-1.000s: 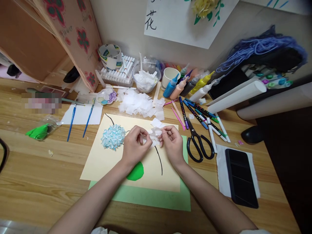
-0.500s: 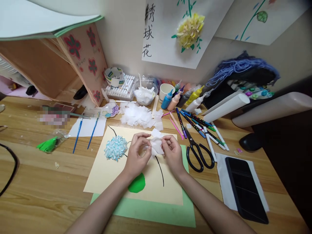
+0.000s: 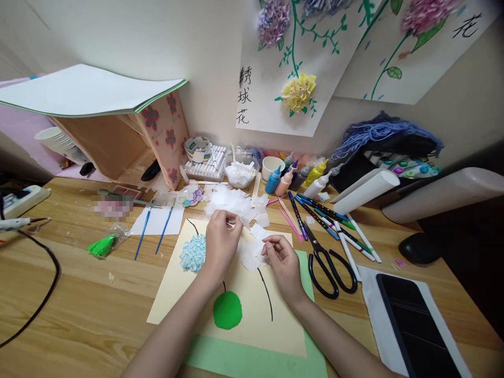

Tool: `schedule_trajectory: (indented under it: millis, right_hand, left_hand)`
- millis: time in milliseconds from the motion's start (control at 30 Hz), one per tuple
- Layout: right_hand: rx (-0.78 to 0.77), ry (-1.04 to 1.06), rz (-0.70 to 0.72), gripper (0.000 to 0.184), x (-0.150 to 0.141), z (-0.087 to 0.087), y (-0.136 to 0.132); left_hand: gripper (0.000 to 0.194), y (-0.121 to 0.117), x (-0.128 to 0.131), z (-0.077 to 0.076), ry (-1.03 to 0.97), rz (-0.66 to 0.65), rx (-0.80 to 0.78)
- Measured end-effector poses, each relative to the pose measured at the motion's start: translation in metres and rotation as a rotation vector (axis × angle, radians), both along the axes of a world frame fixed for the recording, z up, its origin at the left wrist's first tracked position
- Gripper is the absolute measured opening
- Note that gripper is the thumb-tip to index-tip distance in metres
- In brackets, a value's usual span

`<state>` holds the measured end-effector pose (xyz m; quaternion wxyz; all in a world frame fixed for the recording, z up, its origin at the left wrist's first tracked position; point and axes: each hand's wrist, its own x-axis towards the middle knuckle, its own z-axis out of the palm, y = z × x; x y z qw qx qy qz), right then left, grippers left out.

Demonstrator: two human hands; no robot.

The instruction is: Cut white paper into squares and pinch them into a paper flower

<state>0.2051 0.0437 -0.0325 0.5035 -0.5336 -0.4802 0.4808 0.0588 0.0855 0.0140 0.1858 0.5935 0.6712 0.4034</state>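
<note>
My right hand (image 3: 284, 265) pinches the edge of thin white paper squares (image 3: 252, 252), which lie loosely overlapped above the cream sheet (image 3: 177, 299). My left hand (image 3: 222, 241) is closed in a pinch a little left of them, beside the heap of white paper squares (image 3: 226, 202); whatever its fingertips hold is too small to make out. Left of that hand a pale blue ruffled paper flower (image 3: 192, 253) sits on the cream sheet, partly covered by the hand. A green paper circle (image 3: 227, 311) and a curved black stem line (image 3: 266, 294) show nearer to me.
Black-handled scissors (image 3: 331, 268) lie right of the sheets, near scattered markers (image 3: 326, 210). A phone (image 3: 413, 320) rests at the right front. Paint bottles (image 3: 283, 181) and a tub of white glue (image 3: 241, 170) stand at the back. Two blue brushes (image 3: 164, 231) lie left.
My left hand has come away from the paper squares towards the heap. The right hand stays at the squares, which hang lower and more spread. My view has tilted up, showing more wall pictures.
</note>
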Motion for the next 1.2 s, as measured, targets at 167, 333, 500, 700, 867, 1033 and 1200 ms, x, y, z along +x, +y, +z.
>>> schedule_trajectory:
  millis: [167,333,500,700,867,1033,1200]
  right_hand:
    - [0.025,-0.036,0.006,0.016,-0.001,-0.001,-0.002]
    - [0.174,-0.315,-0.060,0.011,0.010,0.005,0.005]
    - [0.372,-0.738,0.020,0.009,0.020,0.008,0.022]
    - [0.401,-0.969,0.076,0.006,0.008,0.003,0.032]
    - [0.414,-0.983,0.017,0.010,0.005,-0.001,0.035]
    - [0.328,-0.626,-0.018,0.005,0.008,0.001,0.030]
    - [0.226,-0.385,0.041,0.004,0.007,0.004,0.022]
  left_hand:
    - [0.006,0.024,-0.009,-0.010,0.165,0.020,-0.017]
    - [0.022,0.005,-0.003,-0.002,0.274,0.007,0.103]
    - [0.019,-0.028,0.012,-0.004,0.248,-0.202,0.031]
    - [0.015,-0.045,0.019,-0.028,0.172,-0.273,-0.067]
    - [0.011,-0.044,0.019,-0.032,0.044,-0.238,-0.064]
    - [0.011,-0.044,0.019,-0.033,-0.043,-0.242,-0.110]
    - [0.012,-0.043,0.017,-0.036,-0.195,-0.244,-0.116]
